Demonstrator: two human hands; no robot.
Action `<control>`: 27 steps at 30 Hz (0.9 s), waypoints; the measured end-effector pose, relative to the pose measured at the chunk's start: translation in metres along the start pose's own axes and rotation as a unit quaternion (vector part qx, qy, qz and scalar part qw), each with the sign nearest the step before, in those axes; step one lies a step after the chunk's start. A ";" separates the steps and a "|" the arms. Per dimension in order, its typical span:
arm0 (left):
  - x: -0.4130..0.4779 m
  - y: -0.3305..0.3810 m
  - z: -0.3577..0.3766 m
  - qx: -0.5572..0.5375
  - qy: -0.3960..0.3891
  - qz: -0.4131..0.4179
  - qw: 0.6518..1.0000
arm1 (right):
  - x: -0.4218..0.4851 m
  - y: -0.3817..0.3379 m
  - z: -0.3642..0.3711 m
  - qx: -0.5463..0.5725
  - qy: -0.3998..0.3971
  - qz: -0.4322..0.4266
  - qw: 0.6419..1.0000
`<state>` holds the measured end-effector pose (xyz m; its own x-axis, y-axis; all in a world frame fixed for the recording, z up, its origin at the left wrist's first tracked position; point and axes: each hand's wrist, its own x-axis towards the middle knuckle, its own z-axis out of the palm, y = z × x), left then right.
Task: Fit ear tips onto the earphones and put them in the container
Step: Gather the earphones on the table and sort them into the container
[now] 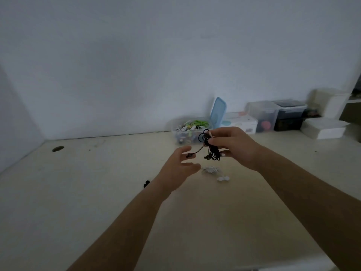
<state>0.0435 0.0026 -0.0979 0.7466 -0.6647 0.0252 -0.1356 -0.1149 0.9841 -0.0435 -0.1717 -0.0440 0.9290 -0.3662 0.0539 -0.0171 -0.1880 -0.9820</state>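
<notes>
– Above the middle of the table, the black earphones (212,148) hang as a coiled bundle pinched in the right hand (234,147). What could go wrong?
– One earbud (189,155) dangles to the left on a short run of cord, at the fingertips of the left hand (181,167). Its fingers are spread, and I can't tell if they touch it. A tug could pull the coil loose or tangle it, and the bud may swing away.
– How does it look?
– Thin black cord in loops, with a second bud hanging below. It's too blurred to tell whether tips are fitted.
– Around it?
– White earphones (212,170) lie on the table (97,192) just nearer. The container (187,132) stands farther back, already holding others.
</notes>
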 end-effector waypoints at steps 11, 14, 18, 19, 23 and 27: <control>-0.062 -0.025 -0.031 -0.176 0.028 -0.078 0.981 | -0.016 0.027 0.059 -0.033 -0.063 0.071 0.995; -0.074 -0.037 -0.036 -0.106 0.042 -0.061 0.992 | -0.017 0.038 0.068 -0.149 -0.071 0.070 0.984; -0.085 -0.044 -0.032 -0.073 0.077 -0.046 0.993 | -0.022 0.037 0.075 -0.389 -0.064 -0.003 0.919; -0.087 -0.045 -0.031 -0.064 0.087 -0.045 0.993 | -0.024 0.039 0.077 -0.446 -0.053 -0.031 0.893; -0.086 -0.041 -0.031 -0.030 0.096 -0.034 0.994 | -0.033 0.038 0.084 -0.454 -0.026 -0.177 0.873; -0.084 -0.036 -0.033 -0.063 0.105 -0.044 0.992 | -0.040 0.041 0.097 -0.366 -0.107 -0.225 0.897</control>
<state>0.0073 0.0870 -0.1295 0.8725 -0.4871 -0.0380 0.0081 -0.0633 0.9980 -0.0458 -0.0759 -0.1036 0.9511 0.0641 0.3022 0.2111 -0.8490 -0.4843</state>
